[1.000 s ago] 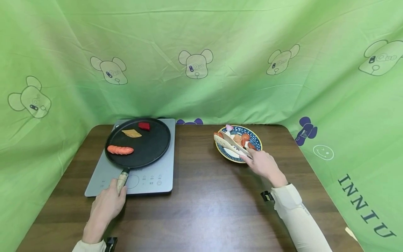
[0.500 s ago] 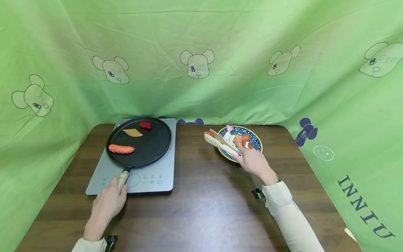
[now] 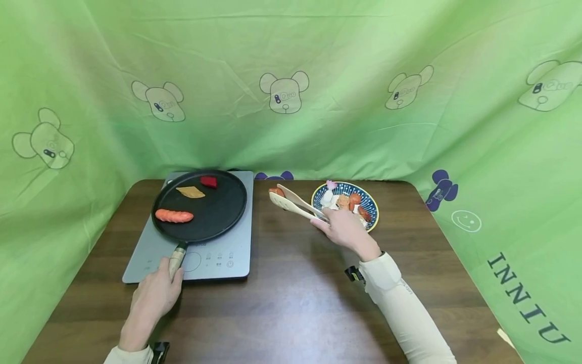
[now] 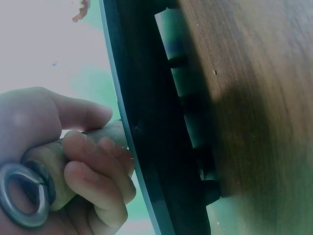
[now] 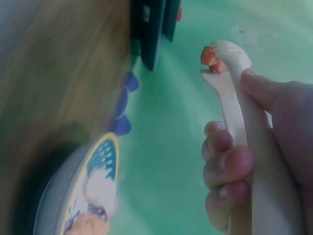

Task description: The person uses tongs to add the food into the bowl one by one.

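My left hand grips the handle of a flat black frying pan; in the left wrist view the fingers curl round it, with a metal ring at its end. On the pan lie a scored pink sausage, a yellow slice and a red piece. My right hand holds cream-coloured tongs above the table, between pan and bowl. Their tips pinch a reddish-brown piece of food, its kind unclear.
The pan stands on a grey induction cooker at the left. Behind my right hand, a blue-patterned bowl holds several food pieces, white, pink and brown. A green printed curtain hangs along the back and sides of the wooden table.
My right hand has moved left with the tongs, carrying the reddish-brown piece away from over the bowl. The left hand and the pan stay in place.
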`<state>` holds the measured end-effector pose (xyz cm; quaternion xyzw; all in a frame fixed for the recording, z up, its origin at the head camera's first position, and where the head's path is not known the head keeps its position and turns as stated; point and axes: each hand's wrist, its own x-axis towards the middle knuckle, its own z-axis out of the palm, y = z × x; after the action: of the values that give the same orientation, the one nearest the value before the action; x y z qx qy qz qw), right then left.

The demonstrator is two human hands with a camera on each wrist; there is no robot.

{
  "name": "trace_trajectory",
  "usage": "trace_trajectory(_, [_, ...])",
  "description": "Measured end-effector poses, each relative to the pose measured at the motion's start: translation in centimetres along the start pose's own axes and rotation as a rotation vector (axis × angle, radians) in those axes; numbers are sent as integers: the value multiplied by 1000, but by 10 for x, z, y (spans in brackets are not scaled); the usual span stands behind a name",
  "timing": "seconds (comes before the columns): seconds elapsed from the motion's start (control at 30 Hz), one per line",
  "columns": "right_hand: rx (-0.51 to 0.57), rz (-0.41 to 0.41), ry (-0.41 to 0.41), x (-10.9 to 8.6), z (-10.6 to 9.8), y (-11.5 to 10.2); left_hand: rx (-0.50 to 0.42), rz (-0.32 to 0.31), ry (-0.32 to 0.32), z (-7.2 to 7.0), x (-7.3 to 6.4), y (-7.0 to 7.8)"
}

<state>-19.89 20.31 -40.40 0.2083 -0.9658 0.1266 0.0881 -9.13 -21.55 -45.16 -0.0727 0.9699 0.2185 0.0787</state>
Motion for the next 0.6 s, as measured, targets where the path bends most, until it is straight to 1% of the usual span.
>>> trace_trajectory(0.13, [38,-24,-9,6,0,-9,1,8,9,-2,0,2])
trace_trajectory(0.43, [45,-45,-44,15,3,-28,11,-7,-3,-1,-1,3])
trace_trajectory(0.53, [49,-57,-48,18,6,-35,10,-4,-13,-2,-1,3])
trace_trajectory(0.6, [55,-63,-48,21,8,-39,18,3,-7,-3,-1,3])
